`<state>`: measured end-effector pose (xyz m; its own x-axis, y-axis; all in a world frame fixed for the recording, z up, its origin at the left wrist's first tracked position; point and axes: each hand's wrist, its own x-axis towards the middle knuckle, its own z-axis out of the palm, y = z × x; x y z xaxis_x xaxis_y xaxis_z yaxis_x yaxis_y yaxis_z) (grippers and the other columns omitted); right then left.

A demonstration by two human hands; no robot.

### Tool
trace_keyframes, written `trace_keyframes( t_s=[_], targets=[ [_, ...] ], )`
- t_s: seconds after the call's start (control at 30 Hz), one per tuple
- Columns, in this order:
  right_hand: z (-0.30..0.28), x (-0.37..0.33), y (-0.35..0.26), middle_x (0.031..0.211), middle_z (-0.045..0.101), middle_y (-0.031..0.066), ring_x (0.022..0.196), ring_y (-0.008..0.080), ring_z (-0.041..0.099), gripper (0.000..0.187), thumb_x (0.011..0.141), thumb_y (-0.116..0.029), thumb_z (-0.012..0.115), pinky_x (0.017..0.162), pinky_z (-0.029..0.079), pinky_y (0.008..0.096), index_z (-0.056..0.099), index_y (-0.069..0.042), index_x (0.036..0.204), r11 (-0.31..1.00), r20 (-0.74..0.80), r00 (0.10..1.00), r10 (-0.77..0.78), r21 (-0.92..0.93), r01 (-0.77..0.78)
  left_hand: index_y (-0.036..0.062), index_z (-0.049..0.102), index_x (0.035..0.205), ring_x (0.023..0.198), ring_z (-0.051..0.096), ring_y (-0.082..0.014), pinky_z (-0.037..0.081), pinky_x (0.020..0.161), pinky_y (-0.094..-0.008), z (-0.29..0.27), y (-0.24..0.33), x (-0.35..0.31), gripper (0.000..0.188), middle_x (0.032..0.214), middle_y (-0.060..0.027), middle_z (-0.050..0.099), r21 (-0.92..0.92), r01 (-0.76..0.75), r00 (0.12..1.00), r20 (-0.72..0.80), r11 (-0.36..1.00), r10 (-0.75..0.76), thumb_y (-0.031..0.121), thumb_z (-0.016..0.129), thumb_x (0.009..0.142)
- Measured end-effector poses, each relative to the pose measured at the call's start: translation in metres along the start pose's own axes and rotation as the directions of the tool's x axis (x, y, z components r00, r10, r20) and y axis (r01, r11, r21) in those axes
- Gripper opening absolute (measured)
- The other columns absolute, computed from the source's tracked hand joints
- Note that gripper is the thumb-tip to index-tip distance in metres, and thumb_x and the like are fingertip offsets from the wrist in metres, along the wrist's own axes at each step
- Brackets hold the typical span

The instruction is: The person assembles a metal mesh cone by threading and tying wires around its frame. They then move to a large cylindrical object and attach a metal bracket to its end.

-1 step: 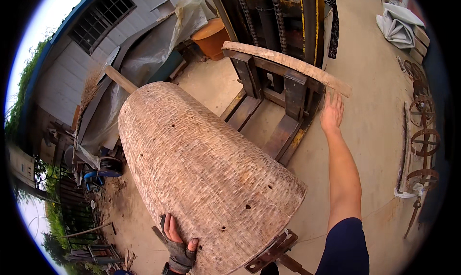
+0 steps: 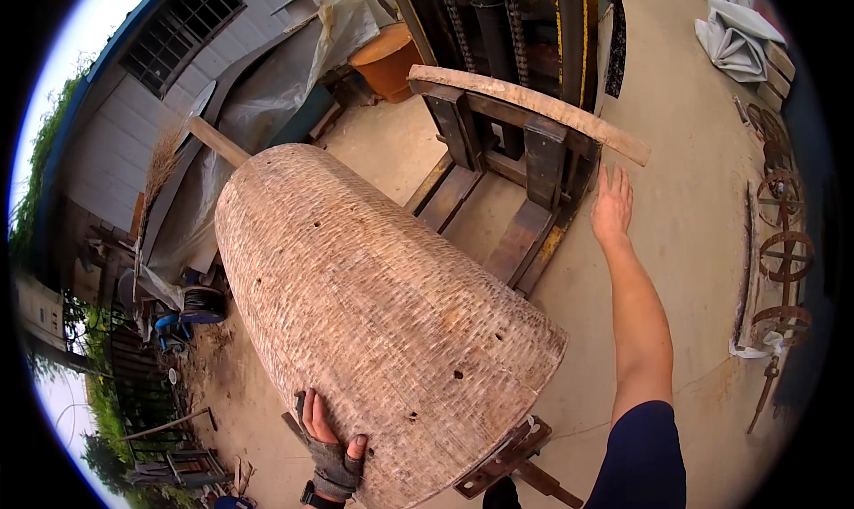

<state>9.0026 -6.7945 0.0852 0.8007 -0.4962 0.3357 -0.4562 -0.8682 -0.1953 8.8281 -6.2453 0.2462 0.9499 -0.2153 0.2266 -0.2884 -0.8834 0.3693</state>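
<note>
A large tapered wooden drum body (image 2: 374,304) with a rough, chiselled surface and several small dark holes lies slantwise before me. A wooden pole (image 2: 218,142) sticks out of its far end; a rusty metal bracket with a shaft (image 2: 509,460) sits at its near end. My left hand (image 2: 331,451), in a grey fingerless glove, rests on the drum's near left side, fingers laid flat and thumb apart. My bare right hand (image 2: 613,207) reaches forward, fingers outstretched and holding nothing, just below the right end of a curved wooden board (image 2: 534,109). That board lies along the top of a forklift's fork carriage (image 2: 543,167).
The forklift mast with chains (image 2: 498,38) stands behind the carriage, its forks (image 2: 516,247) reaching toward the drum. An orange pot (image 2: 387,64) and plastic sheeting (image 2: 338,29) are at the back left. Rusty metal wheels on a shaft (image 2: 783,251) lie along the right side.
My right hand has come slightly away from the board's right end, which its fingertips met before. My left hand stays on the drum. The whole view has shifted a little.
</note>
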Motion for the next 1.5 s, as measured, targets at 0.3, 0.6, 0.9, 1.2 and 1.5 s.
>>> trace_keyframes(
  t_s=[0.3,0.6,0.9,1.2,1.5],
  targets=[
    [-0.049,-0.272,0.149,0.114,0.059,0.0175,0.108,0.0319,0.058,0.033,0.081,-0.011,0.057,0.089,0.050,0.0409,0.058,-0.005,0.113,0.993,0.848,0.522,0.092,-0.118,0.016,0.0013,0.024,0.146,0.139,0.023,-0.0370,0.022,0.112,-0.0529,0.028,-0.028,-0.028,0.092,0.149,-0.0214,0.024,-0.021,0.013,0.992,-0.123,1.000,-0.015,0.064,0.051,0.085],
    [-0.288,-0.540,0.263,0.112,0.065,0.0166,0.106,0.0309,0.061,0.040,0.084,-0.020,0.059,0.092,0.049,0.0399,0.059,-0.005,0.121,0.819,0.752,0.448,0.483,-0.206,-0.536,0.0019,0.026,0.146,0.136,0.027,-0.0367,0.026,0.111,-0.0482,0.009,-0.011,-0.031,0.076,0.148,-0.0206,0.025,-0.088,-0.087,0.986,-0.151,0.992,0.073,0.039,0.061,0.090],
    [-0.412,-0.853,0.243,0.102,0.068,0.0188,0.098,0.0306,0.065,0.036,0.082,-0.019,0.064,0.088,0.051,0.0370,0.064,0.000,0.113,0.556,0.733,0.147,0.664,-0.353,-0.752,0.0013,0.027,0.144,0.135,0.029,-0.0404,0.031,0.108,-0.0488,-0.003,0.110,-0.129,0.074,0.146,-0.0234,0.027,-0.046,-0.404,0.912,-0.092,0.913,0.399,0.040,0.060,0.091],
    [-0.382,-0.897,0.211,0.107,0.067,0.0169,0.102,0.0321,0.062,0.039,0.083,-0.027,0.059,0.091,0.049,0.0377,0.064,-0.004,0.114,0.596,0.918,0.231,0.323,-0.008,-0.803,0.0025,0.027,0.144,0.132,0.035,-0.0412,0.033,0.106,-0.0495,0.013,0.186,-0.318,0.075,0.148,-0.0206,0.028,-0.243,-0.493,0.815,0.208,0.835,0.541,0.017,0.067,0.083],
    [-0.441,-0.938,0.304,0.097,0.069,0.0159,0.092,0.0313,0.065,0.033,0.082,-0.029,0.059,0.084,0.052,0.0373,0.069,-0.006,0.103,0.331,0.659,0.265,0.704,0.026,-0.943,-0.0022,0.030,0.140,0.123,0.041,-0.0437,0.036,0.102,-0.0504,0.078,0.310,-0.377,0.075,0.135,-0.0256,0.038,-0.512,-0.509,0.634,0.321,0.692,0.704,0.020,0.068,0.079]
  ],
)
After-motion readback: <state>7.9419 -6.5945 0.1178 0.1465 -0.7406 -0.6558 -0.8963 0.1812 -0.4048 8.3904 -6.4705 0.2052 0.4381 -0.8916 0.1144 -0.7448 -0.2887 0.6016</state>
